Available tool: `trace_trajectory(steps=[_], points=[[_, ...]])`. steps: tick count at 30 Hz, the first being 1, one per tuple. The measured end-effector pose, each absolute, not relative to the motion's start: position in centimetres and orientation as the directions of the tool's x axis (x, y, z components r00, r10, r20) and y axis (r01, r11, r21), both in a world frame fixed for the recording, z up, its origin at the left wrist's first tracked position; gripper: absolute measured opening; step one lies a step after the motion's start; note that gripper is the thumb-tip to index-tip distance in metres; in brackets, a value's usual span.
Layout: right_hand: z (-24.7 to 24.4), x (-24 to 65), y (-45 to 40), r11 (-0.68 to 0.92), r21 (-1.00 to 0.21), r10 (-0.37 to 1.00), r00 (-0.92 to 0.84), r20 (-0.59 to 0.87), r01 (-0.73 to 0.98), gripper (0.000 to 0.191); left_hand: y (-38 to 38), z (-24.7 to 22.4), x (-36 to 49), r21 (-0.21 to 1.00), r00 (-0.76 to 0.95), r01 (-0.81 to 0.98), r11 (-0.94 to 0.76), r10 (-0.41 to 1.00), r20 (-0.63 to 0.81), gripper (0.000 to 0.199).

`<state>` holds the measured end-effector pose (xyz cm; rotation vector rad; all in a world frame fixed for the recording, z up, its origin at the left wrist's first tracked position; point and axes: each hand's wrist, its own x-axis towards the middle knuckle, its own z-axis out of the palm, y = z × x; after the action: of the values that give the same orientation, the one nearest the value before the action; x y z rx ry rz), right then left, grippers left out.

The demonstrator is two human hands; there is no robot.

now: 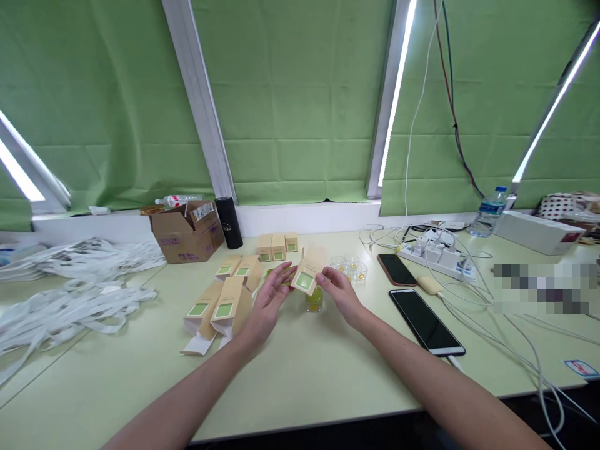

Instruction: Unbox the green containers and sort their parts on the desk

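Eight cartons (308,265), two phones (426,322).
I count four at left, three behind, one held; one black cylinder (229,223), my two hands (268,301).

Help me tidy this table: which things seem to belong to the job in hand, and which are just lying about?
Likely the job:
held carton
green jar beside it
left-hand cartons
three small boxes behind
clear containers, perhaps

Likely just lying about:
two phones
power strip
water bottle
black flask
cardboard box
white straps
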<state>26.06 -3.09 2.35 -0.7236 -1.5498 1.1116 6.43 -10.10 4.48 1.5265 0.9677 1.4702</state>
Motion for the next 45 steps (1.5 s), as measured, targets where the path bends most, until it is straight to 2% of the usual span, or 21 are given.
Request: trace_trajectory(steps=[5,11,19,25,33,40,45], points=[[2.2,25.7,-2.9,0.338,-0.93,0.896,-0.253,0.366,-0.145,0.054,-9.5,3.0,6.5,0.849,0.089,0.169,-0.501,0.865,0.494,0.051],[1.9,25.3,-2.8,0.323,-0.937,0.903,-0.253,0.347,-0.132,0.051,-9.3,2.9,6.6,0.834,0.056,0.217,-0.507,0.859,0.508,0.046],[1.6,25.3,-2.7,0.306,-0.941,0.904,-0.265,0.335,-0.146,0.053,-9.3,2.9,6.7,0.873,0.065,0.128,-0.471,0.882,0.466,0.051],[1.5,25.3,-2.7,0.361,-0.923,0.869,-0.312,0.384,-0.131,0.048,-9.3,2.9,6.7,0.903,0.059,0.034,-0.429,0.903,0.426,0.051],[2.0,25.2,-3.2,0.334,-0.932,0.873,-0.328,0.362,-0.139,0.052,-9.6,3.6,6.8,0.921,0.062,0.002,-0.389,0.92,0.388,0.052],[2.1,25.1,-3.3,0.293,-0.939,0.875,-0.345,0.34,-0.181,0.053,-9.6,4.0,7.0,0.888,0.028,0.022,-0.458,0.889,0.458,0.044],[2.3,25.2,-3.3,0.287,-0.938,0.872,-0.351,0.34,-0.194,0.052,-9.9,4.4,7.1,0.894,0.03,0.042,-0.446,0.895,0.446,0.042]])
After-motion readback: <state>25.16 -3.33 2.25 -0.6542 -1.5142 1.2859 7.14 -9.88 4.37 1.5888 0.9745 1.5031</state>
